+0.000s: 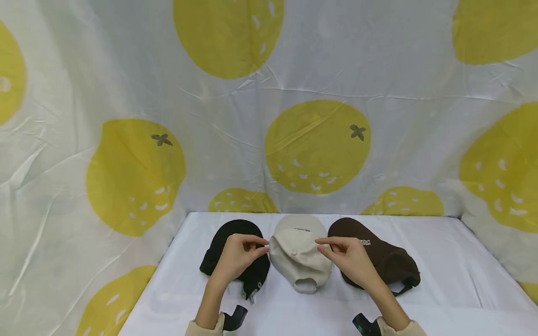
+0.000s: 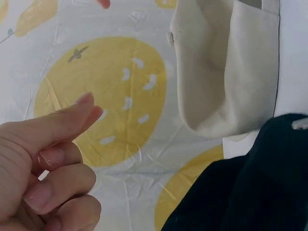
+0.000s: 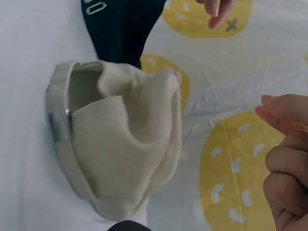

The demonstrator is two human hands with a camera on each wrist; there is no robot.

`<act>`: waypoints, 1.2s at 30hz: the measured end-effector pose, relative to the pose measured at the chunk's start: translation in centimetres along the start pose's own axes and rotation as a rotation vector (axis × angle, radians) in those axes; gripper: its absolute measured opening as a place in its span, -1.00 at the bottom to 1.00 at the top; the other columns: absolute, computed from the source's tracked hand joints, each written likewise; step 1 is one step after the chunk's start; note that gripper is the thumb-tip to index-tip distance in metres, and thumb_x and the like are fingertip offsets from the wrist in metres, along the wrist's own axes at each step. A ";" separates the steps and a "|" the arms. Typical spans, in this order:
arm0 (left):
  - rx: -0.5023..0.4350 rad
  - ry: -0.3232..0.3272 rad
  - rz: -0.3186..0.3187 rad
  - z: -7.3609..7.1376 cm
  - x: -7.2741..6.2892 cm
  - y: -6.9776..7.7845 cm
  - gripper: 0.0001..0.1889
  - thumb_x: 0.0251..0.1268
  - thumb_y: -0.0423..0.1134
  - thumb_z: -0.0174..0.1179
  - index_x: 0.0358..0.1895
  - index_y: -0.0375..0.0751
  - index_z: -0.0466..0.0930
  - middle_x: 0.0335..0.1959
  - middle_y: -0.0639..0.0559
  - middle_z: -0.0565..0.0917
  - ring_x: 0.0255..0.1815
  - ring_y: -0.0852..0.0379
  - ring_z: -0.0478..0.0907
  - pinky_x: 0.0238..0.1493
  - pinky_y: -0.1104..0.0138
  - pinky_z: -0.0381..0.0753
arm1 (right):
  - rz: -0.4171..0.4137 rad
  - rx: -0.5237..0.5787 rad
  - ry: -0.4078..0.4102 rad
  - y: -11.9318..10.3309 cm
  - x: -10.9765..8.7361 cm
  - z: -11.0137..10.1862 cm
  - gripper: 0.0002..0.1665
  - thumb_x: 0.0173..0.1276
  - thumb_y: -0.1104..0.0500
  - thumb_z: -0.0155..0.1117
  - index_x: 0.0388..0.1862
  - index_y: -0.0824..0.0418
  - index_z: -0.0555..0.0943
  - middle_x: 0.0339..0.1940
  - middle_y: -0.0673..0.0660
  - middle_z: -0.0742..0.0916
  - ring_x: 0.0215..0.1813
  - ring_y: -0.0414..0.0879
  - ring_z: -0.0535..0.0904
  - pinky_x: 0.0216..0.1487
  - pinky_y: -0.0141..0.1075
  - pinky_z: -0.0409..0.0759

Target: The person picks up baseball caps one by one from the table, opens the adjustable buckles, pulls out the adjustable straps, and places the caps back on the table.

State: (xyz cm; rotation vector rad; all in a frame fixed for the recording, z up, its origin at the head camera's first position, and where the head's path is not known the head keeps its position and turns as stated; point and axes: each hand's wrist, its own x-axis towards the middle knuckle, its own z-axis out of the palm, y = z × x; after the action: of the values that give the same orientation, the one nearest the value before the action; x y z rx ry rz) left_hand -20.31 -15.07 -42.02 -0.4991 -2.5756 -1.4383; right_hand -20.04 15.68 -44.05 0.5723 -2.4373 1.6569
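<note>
Three baseball caps lie side by side: a black cap (image 1: pixel 233 229) on the left, a beige cap (image 1: pixel 296 266) in the middle and a brown cap (image 1: pixel 391 259) on the right. My left hand (image 1: pixel 240 255) is raised over the black one, thumb and index fingertips together and the other fingers curled in the left wrist view. Over the brown cap's left side, my right hand (image 1: pixel 350 259) makes a like pinch with nothing in it. In the right wrist view the beige cap (image 3: pixel 120 144) shows its back opening and strap, apart from the right hand (image 3: pixel 288 154).
All three caps rest on a table covered with a white cloth (image 1: pixel 454 270). A pale curtain (image 1: pixel 399 149) printed with yellow fruit hangs behind and at the sides. Each wrist carries a black device (image 1: pixel 235 318) at the sleeve.
</note>
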 end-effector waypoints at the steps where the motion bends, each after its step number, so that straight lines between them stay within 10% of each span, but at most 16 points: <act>1: 0.018 0.000 -0.004 0.4 0.1 -0.1 -0.91 0.20 -0.30 0.51 -0.24 -0.15 0.86 -0.71 0.10 0.44 -0.66 0.36 0.25 -0.56 0.48 0.27 | -0.004 -0.001 -0.004 0.3 -0.1 0.0 -0.79 0.34 0.15 0.50 -0.06 0.12 0.83 -0.74 -0.12 0.22 -0.65 -0.37 0.04 -0.62 -0.44 0.11; 16: 0.117 0.007 0.061 6.7 1.6 -1.4 -0.84 0.07 -0.35 0.56 -0.24 -0.14 0.89 -0.69 0.09 0.59 -0.65 0.41 0.30 -0.61 0.51 0.31 | -0.033 -0.002 -0.080 3.6 0.1 1.9 -0.72 0.14 0.12 0.64 -0.15 0.12 0.87 -0.75 -0.15 0.29 -0.66 -0.42 0.11 -0.65 -0.48 0.08; 36: 0.083 0.008 0.091 8.0 1.7 -1.6 -0.81 0.01 -0.35 0.59 -0.25 -0.14 0.89 -0.65 0.08 0.64 -0.60 0.44 0.31 -0.58 0.54 0.35 | -0.045 -0.052 -0.079 5.1 0.2 3.0 -0.89 0.14 0.25 0.62 -0.32 0.18 0.88 -0.75 -0.01 0.57 -0.64 -0.45 0.20 -0.60 -0.54 0.16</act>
State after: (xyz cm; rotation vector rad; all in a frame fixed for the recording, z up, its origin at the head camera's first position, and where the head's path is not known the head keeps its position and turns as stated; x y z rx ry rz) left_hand -22.20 -8.67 -47.06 -0.5886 -2.5585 -1.2960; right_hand -21.87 14.51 -49.60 0.6920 -2.4946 1.5774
